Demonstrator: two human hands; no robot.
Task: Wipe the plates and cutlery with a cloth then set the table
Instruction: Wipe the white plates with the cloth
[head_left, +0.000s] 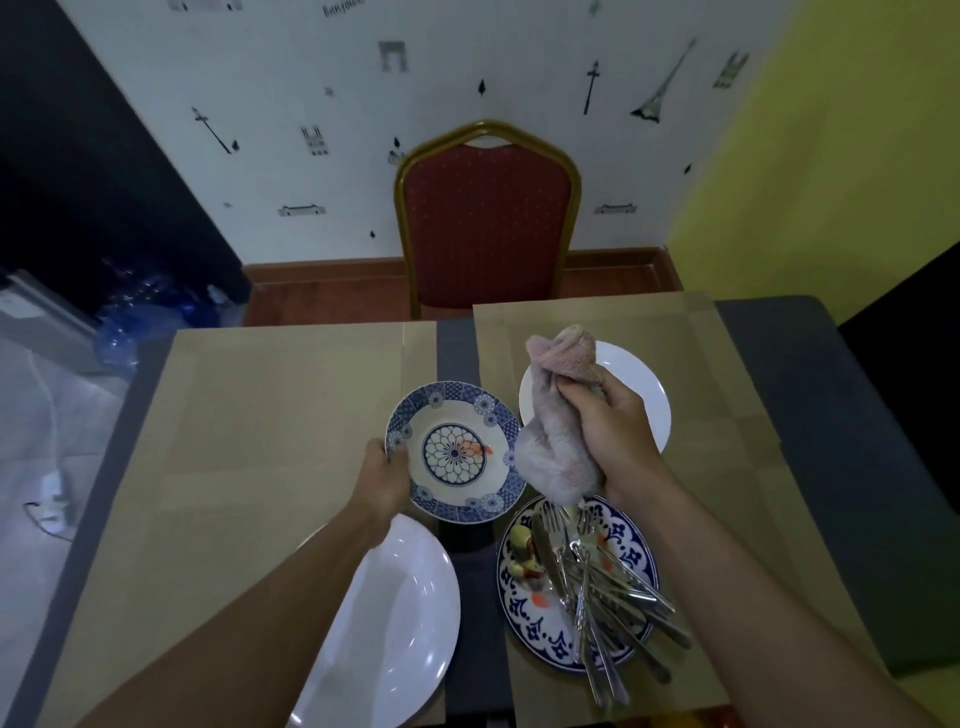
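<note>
I am holding my left hand (384, 480) out over the table, fingers curling round the left rim of a small round blue-and-white patterned plate (441, 415), which is tilting towards me with a red smear near its middle. My right hand (615, 426) is gripping a bunched pale pink cloth (558, 415) just right of it. A pile of steel cutlery (597, 587) is lying on a larger blue-patterned plate (631, 558) nearer me. Brown paper sheets (270, 415) are covering the grey table (831, 389), and a red gold-framed chair (485, 218) is standing at the far side.
</note>
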